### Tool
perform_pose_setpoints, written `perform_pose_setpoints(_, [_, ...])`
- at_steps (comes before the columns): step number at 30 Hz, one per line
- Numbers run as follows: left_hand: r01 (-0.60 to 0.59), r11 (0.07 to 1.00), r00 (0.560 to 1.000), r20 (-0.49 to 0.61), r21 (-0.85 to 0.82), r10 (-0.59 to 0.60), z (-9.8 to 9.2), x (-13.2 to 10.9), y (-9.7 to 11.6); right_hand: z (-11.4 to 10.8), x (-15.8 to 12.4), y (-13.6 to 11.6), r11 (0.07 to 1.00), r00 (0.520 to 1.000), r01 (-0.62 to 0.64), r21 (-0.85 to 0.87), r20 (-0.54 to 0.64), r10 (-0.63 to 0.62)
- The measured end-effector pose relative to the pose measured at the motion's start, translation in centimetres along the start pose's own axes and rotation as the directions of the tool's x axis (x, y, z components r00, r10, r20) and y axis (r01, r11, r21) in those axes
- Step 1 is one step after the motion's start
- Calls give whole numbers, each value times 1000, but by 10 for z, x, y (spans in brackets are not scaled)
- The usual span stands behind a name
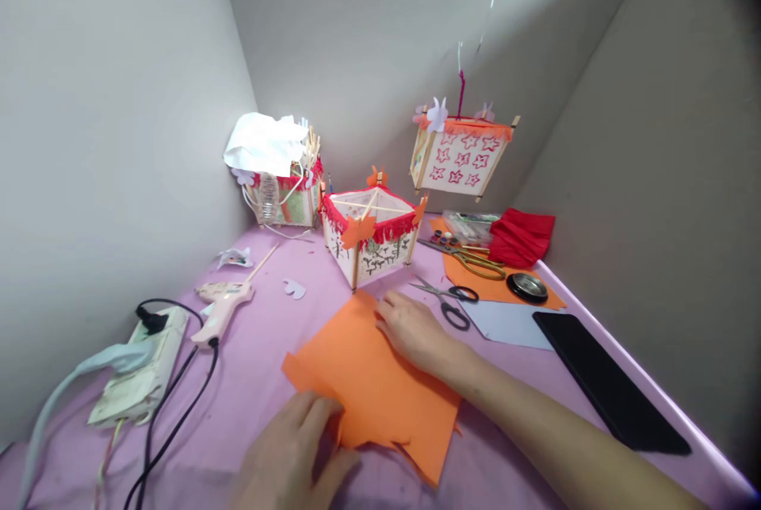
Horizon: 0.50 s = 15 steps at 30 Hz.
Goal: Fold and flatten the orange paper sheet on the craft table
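An orange paper sheet (369, 383) lies on the pink table (255, 383) in front of me. My right hand (413, 331) rests flat on its far edge, fingers stretched out and lying on the paper. My left hand (297, 446) is at the sheet's near left corner, fingers pressed on the paper and curled at its edge. Just beyond the sheet stands a square paper lantern (372, 236) with red fringe and orange cut-outs. Black-handled scissors (449, 300) lie right of my right hand.
A pink glue gun (223, 308) and a power strip (143, 371) with cables lie at left. A second lantern (460, 153) hangs at right. Gold scissors (476, 260), red cloth (523, 236), a round tin (526, 286), a black slab (606, 379) and another lantern (285, 197) crowd the back.
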<state>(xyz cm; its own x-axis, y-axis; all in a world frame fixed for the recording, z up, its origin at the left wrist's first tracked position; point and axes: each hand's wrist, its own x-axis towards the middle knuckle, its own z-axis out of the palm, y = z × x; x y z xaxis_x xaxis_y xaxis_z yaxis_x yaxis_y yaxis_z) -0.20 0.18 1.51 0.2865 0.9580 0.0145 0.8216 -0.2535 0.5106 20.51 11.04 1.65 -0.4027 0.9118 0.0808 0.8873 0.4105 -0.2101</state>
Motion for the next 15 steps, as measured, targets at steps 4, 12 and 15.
perform_pose_setpoints(4, [60, 998, 998, -1, 5, -60, 15, -3, -3, 7, 10, -1, 1000, 1000, -8, 30, -2, 8])
perform_pose_setpoints(12, [93, 995, 995, 29, -34, -92, 14, 3, -9, -40, -49, 44, 891, 973, -194, 411, -37, 229])
perform_pose_setpoints(15, [38, 999, 999, 34, 10, -38, 16, 7, -11, -47, -92, 55, 817, 943, -293, 497, 11, 332])
